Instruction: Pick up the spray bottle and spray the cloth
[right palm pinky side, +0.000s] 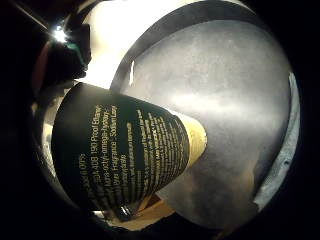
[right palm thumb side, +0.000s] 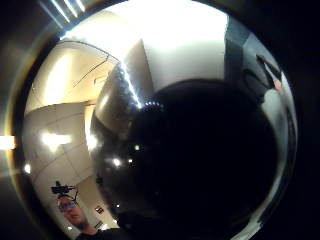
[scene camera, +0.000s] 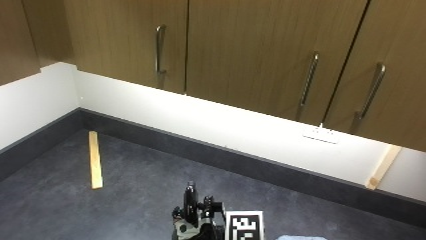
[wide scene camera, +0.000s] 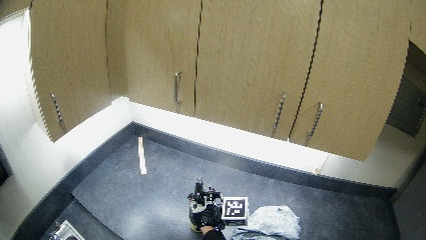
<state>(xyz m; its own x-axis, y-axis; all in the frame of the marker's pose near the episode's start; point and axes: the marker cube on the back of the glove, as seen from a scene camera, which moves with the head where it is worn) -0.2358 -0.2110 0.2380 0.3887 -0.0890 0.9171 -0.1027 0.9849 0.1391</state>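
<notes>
Fingers of the gloved right hand (wide scene camera: 204, 220) cannot be made out one by one, so whether they curl round the spray bottle (wide scene camera: 198, 192) cannot be told for sure. That hand sits at the bottle's lower part, with the bottle standing upright above the dark grey surface (wide scene camera: 153, 195), near its front edge and well apart from the back wall. Seen from the little finger side of the palm, the bottle's black label (right palm pinky side: 120, 152) with yellow print lies close to the palm, over the grey surface. A pale blue-grey cloth (wide scene camera: 271, 222) lies crumpled on the surface just beside the hand. A light wooden strip (wide scene camera: 141, 155) lies toward the back left corner.
</notes>
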